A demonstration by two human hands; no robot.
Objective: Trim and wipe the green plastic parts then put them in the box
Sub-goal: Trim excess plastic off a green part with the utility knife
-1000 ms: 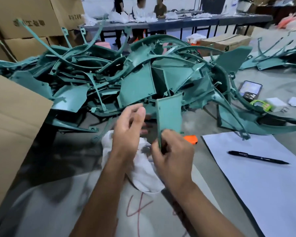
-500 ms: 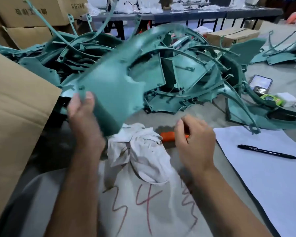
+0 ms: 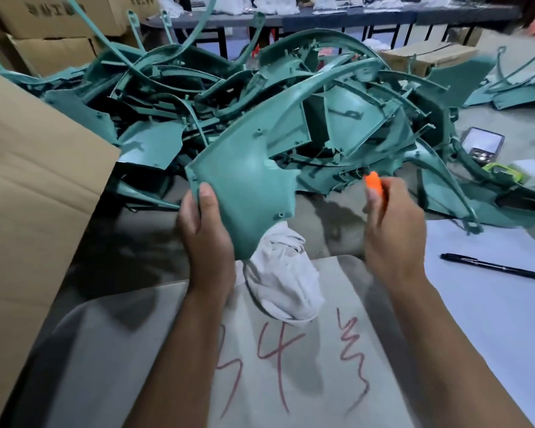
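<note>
Head view: left hand (image 3: 203, 233) fingers pinch a green plastic part (image 3: 247, 186) above the white cloth (image 3: 283, 273); right hand (image 3: 393, 223) fingers curl round an orange trimming tool (image 3: 373, 182).

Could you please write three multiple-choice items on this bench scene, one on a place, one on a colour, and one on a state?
1. Where does the white cloth lie?
A. on the table just below the held green part
B. inside the cardboard box
C. on the black pen

2. What colour is the tool in the right hand?
A. blue
B. orange
C. black

3. How is the left hand engaged?
A. flat on the table
B. gripping the part's edge
C. holding the pen

Answers: 1 A, the cloth sits under the part's lower tip; 2 B, an orange tip shows above the fingers; 3 B, the thumb lies over the part's left edge.
</note>
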